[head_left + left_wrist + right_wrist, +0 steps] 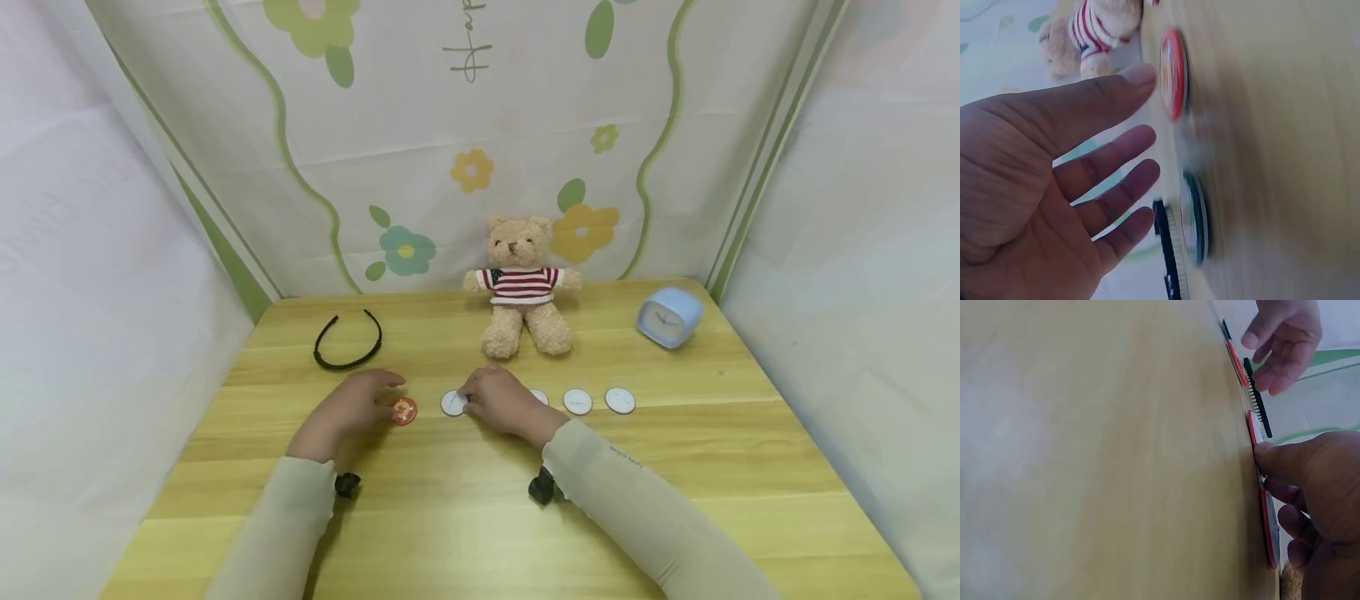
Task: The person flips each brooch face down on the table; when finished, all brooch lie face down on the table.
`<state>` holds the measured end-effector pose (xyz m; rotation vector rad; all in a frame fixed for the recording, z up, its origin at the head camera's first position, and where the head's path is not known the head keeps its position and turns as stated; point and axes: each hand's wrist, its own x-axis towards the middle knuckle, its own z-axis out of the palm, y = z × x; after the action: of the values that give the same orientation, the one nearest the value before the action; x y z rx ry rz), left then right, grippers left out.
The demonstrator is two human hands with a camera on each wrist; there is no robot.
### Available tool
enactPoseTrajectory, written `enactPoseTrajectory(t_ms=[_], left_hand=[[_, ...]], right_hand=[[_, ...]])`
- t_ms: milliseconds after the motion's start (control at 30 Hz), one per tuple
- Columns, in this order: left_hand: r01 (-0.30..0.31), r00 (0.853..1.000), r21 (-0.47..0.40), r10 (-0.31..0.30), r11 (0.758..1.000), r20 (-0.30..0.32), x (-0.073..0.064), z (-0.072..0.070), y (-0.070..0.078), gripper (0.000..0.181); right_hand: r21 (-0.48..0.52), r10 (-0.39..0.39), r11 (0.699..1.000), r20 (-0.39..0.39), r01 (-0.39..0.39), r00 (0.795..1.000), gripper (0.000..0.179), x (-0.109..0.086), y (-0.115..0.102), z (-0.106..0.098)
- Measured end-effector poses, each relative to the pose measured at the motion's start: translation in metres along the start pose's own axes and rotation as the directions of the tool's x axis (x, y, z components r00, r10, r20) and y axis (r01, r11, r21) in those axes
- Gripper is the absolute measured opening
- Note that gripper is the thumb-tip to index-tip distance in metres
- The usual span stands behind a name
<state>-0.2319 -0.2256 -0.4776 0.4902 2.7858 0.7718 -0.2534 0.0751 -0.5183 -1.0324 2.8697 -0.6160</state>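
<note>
A red round badge (405, 411) lies face up on the table, beside the fingertips of my left hand (352, 410). In the left wrist view the fingers are spread and hold nothing, with the thumb near the red badge's edge. A dark green badge (1194, 215) shows there too, hidden behind the hand in the head view. My right hand (501, 402) pinches the edge of a white-backed round badge (453, 403) with thumb and finger. Further white-backed badges (577, 402) continue the row to the right, one partly covered by the right hand.
A black headband (347, 350) lies at the back left. The teddy bear (522, 287) in a striped shirt sits against the printed backdrop. At the back right stands a blue clock (670, 317). White cloth walls (847, 250) flank the wooden table (450, 533).
</note>
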Motion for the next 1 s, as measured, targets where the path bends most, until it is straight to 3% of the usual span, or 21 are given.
enactPoseTrajectory(t_ms=[233,500,800,1000], left_hand=[[0.008,1.0,0.01,-0.009,1.0,0.019,-0.005,-0.001,-0.01,0.044],[-0.013,1.0,-0.012,0.013,1.0,0.003,-0.002,0.005,-0.003,0.035],[-0.017,1.0,0.029,0.017,0.999,-0.003,-0.004,0.007,-0.001,0.033],[-0.015,1.0,0.015,0.015,1.0,0.0,-0.002,0.007,-0.001,0.032]], right_hand=[[0.004,-0.011,1.0,0.003,0.011,1.0,0.031,0.001,0.001,-0.002],[0.02,-0.013,1.0,-0.008,0.014,1.0,0.033,0.001,-0.002,0.0],[0.032,-0.069,0.997,-0.061,0.071,0.996,0.031,0.013,-0.027,0.008],[-0.039,-0.087,0.996,-0.053,0.085,0.995,0.029,0.025,-0.044,0.019]])
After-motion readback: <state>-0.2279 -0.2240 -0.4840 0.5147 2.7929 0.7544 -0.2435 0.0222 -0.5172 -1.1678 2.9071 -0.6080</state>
